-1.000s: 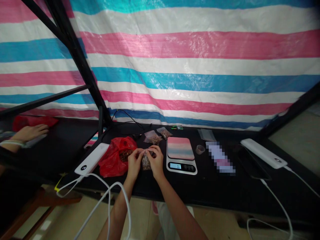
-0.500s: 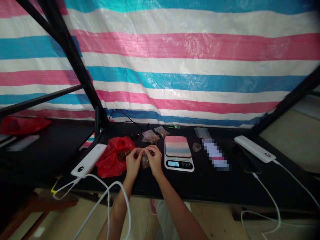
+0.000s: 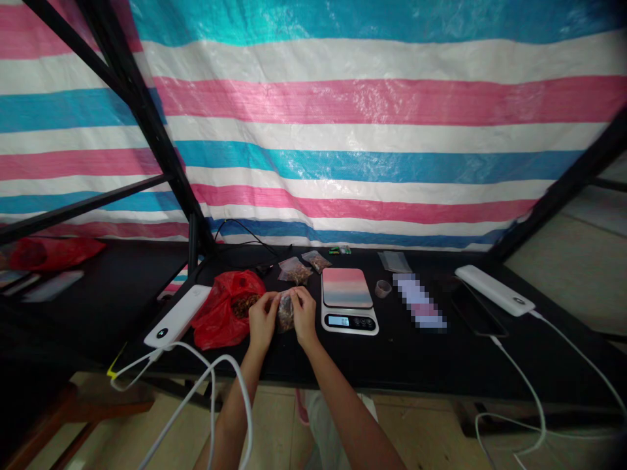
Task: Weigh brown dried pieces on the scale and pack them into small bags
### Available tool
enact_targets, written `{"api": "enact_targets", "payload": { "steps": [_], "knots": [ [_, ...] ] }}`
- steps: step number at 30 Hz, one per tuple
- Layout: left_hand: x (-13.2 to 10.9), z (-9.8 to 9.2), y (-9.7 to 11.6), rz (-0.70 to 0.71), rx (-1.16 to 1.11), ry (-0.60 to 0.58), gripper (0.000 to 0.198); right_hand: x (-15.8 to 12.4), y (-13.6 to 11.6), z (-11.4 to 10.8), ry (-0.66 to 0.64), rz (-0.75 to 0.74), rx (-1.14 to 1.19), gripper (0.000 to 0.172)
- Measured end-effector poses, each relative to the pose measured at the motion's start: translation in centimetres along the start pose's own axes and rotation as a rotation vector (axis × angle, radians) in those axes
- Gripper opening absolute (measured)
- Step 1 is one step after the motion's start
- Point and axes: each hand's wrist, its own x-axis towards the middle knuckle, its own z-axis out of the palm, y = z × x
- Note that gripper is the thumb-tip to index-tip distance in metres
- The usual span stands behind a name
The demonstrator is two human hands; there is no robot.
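Single head view, looking forward and down; black table (image 3: pixel 392 352) close, striped tarp (image 3: pixel 343 130) behind.

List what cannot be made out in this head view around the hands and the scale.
- Small clear bag: mostly hidden between left hand and right hand; contents too small to identify.
- Scale display: digits too small.
- Item right of the scale: pixelated.
- Red bag contents: too small.
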Motion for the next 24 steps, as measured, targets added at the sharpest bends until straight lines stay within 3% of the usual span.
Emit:
{"api": "enact_targets", "payload": {
  "steps": [10,17,20,24],
  "knots": [
    [0.1,0.0,-0.6,-0.010,0.012,0.036,0.034,-0.1,-0.2,0.0,0.014,0.070,-0.089,0.037],
    [-0.2,-0.2,-0.4,-0.014,-0.052,0.093,0.040,-0.3,-1.2,-0.2,0.094,0.006,-0.187,0.039],
    [-0.1,-0.4,-0.4,-0.065,-0.121,0.278,0.038,2.7,-2.0,-0.6,0.158,0.022,-0.222,0.042],
    [0.3,-0.3,-0.8,-0.027,-0.096,0.462,0.031,10.0,-3.5,-1.9,0.178,0.122,-0.445,0.041]
  ]
}}
